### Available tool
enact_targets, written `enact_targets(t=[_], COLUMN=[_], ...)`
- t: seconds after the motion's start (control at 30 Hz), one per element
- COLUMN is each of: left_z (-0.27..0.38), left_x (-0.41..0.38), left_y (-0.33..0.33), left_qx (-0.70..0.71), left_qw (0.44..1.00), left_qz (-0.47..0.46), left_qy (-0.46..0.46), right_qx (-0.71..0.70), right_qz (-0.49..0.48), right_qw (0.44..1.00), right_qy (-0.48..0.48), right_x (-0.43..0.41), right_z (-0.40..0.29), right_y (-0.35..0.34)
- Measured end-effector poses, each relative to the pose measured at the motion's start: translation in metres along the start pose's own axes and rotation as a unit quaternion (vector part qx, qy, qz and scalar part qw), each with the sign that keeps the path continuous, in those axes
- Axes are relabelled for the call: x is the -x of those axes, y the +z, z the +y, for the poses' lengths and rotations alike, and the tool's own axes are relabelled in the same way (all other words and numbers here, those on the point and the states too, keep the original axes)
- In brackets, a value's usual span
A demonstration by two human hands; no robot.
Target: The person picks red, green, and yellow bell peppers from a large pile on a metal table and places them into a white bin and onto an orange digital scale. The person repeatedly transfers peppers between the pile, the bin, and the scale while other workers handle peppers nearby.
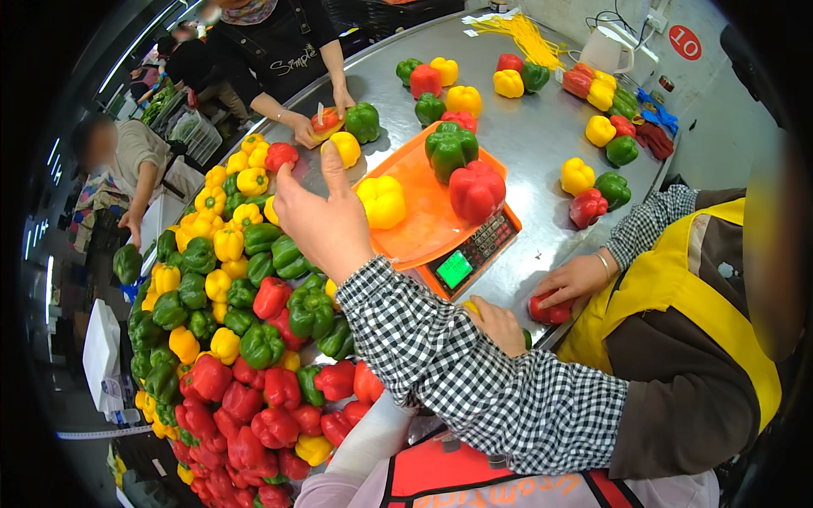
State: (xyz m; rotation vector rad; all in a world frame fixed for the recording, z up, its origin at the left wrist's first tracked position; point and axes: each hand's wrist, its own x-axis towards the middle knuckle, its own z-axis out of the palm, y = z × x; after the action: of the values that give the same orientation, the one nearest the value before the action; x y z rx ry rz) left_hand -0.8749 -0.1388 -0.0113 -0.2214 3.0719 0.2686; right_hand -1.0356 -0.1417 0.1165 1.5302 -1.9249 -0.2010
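My right hand (498,327) is at the table's near edge, its fingers curled over a yellow bell pepper (471,307) that is mostly covered. A sliver of a green bell pepper (527,339) shows beside the wrist. My left forearm (375,438), in a pale sleeve, runs behind a co-worker's checkered sleeve (444,355), which hides my left hand. Beyond my right hand stands an orange weighing scale (406,244) with a lit display. Its pan holds a yellow bell pepper (382,202), a green one (452,149) and a red one (477,192).
The co-worker's hand (324,216) reaches above the pepper heap (241,394); their other hand (565,286) holds a red pepper. Across the metal table (540,133), another person's hands (324,124) hold peppers. Pepper groups (594,190), yellow ties (524,39) and a white jug (603,51) lie farther off.
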Motion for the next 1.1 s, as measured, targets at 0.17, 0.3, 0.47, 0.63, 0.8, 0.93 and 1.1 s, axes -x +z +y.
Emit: enact_targets(t=[0.17,0.3,0.47,0.63,0.8,0.93,1.1], left_z=[-0.012,-0.01,0.0,0.007,-0.013,0.007,0.002], left_x=[0.008,0.001,-0.011,-0.019,0.012,-0.013,-0.005], left_y=[0.004,-0.011,-0.017,-0.024,-0.016,-0.032,-0.03], left_qx=[-0.179,0.018,0.103,0.131,0.043,0.067,0.066], left_qw=[0.984,0.997,0.987,0.98,0.992,0.992,0.989], left_qz=[-0.011,0.041,0.123,0.152,0.103,0.105,0.124], left_qy=[0.02,-0.063,-0.022,-0.007,-0.058,-0.024,-0.042], right_qx=[0.52,0.405,0.224,0.271,-0.048,-0.367,-0.511], right_qz=[0.141,0.14,0.169,0.126,0.049,-0.149,-0.245], right_qw=[0.842,0.892,0.958,0.952,0.996,0.905,0.779], right_qy=[-0.034,-0.144,-0.055,-0.07,-0.052,0.157,0.27], right_x=[-0.093,-0.063,-0.066,-0.072,-0.017,0.112,0.175], right_z=[-0.01,-0.01,-0.029,-0.004,-0.017,-0.008,-0.055], right_y=[0.002,0.06,0.088,0.039,0.013,-0.002,0.012])
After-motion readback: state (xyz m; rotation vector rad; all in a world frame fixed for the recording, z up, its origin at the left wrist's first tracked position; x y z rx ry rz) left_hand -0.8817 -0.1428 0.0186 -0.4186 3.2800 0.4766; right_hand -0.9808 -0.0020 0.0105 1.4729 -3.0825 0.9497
